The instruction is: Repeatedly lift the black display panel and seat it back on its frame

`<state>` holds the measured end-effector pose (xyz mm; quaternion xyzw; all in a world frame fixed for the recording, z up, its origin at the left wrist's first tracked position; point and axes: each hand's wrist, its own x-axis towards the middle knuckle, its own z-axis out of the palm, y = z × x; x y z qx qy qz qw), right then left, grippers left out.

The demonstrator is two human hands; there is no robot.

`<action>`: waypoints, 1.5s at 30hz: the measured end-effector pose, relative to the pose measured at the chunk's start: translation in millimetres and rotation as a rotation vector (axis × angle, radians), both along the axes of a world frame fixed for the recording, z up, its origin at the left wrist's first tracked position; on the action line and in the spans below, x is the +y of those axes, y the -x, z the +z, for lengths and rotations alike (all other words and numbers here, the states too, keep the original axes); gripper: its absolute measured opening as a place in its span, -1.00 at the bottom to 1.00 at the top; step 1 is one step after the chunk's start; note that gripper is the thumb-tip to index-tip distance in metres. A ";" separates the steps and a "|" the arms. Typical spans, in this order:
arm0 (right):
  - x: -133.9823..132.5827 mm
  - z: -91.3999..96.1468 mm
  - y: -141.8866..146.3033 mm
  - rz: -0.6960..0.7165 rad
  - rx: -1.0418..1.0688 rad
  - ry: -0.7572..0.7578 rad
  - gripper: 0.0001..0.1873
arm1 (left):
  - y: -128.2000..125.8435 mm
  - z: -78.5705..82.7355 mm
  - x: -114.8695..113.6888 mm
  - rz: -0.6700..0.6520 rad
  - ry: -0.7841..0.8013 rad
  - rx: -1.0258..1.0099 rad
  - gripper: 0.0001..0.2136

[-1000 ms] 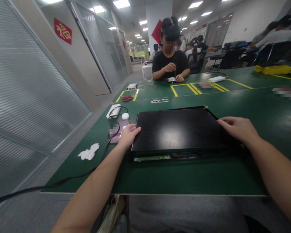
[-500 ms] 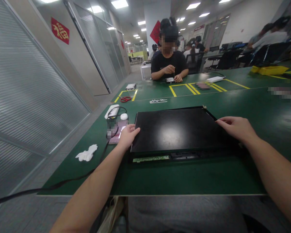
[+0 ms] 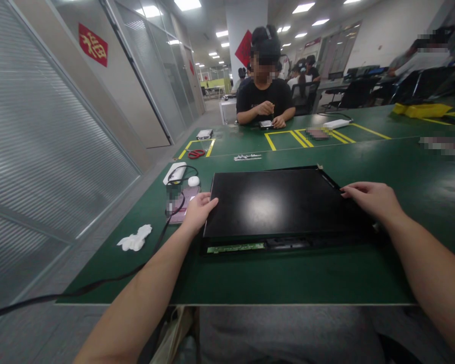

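Note:
A flat black screen panel (image 3: pixel 273 202) lies on a slightly larger black frame (image 3: pixel 307 243), which shows along the near, right and far sides. A narrow green circuit board (image 3: pixel 235 248) sits in the frame's near side. At the panel's left edge is my left hand (image 3: pixel 200 211), closed with the thumb on top and the other fingers partly hidden behind the edge. On the opposite side, the thumb and fingers of my right hand (image 3: pixel 369 199) pinch the frame's right rim. Whether they also touch the panel I cannot tell.
Left of the panel are a phone (image 3: pixel 180 205), a white device (image 3: pixel 175 173) with a black cable, a round white case (image 3: pixel 193 181) and crumpled tissue (image 3: pixel 135 238). Red-handled scissors (image 3: pixel 196 154) lie farther back. Across the green table (image 3: pixel 288 283), a person (image 3: pixel 264 96) handles a small device.
The panel's far left part sits slightly higher, and its reflection has shifted left. My right fingertips have moved a little to the right along the rim. Both hands keep their hold.

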<state>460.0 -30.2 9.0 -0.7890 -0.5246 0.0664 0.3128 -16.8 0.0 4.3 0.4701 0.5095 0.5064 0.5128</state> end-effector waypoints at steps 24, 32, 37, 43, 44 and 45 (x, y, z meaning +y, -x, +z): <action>-1.2 10.5 5.7 -0.064 0.010 0.109 -0.78 | 11.4 -6.8 7.9 0.131 -0.238 0.467 -0.80; -1.7 12.8 7.0 -0.058 0.026 0.126 -0.77 | 11.2 -10.7 9.0 0.095 -0.214 0.556 -0.79; 1.0 7.4 1.9 -0.059 0.001 0.110 -0.73 | 12.8 -13.1 10.4 0.052 -0.216 0.715 -0.72; 4.5 1.5 -4.2 -0.050 -0.038 0.090 -0.65 | 12.6 -15.1 11.1 0.025 -0.210 0.880 -0.66; 4.5 1.6 -4.3 -0.053 -0.040 0.097 -0.64 | 12.7 -15.4 11.2 0.025 -0.208 0.882 -0.66; 4.4 1.8 -4.2 -0.056 -0.041 0.105 -0.64 | 12.8 -15.6 11.3 0.026 -0.206 0.880 -0.66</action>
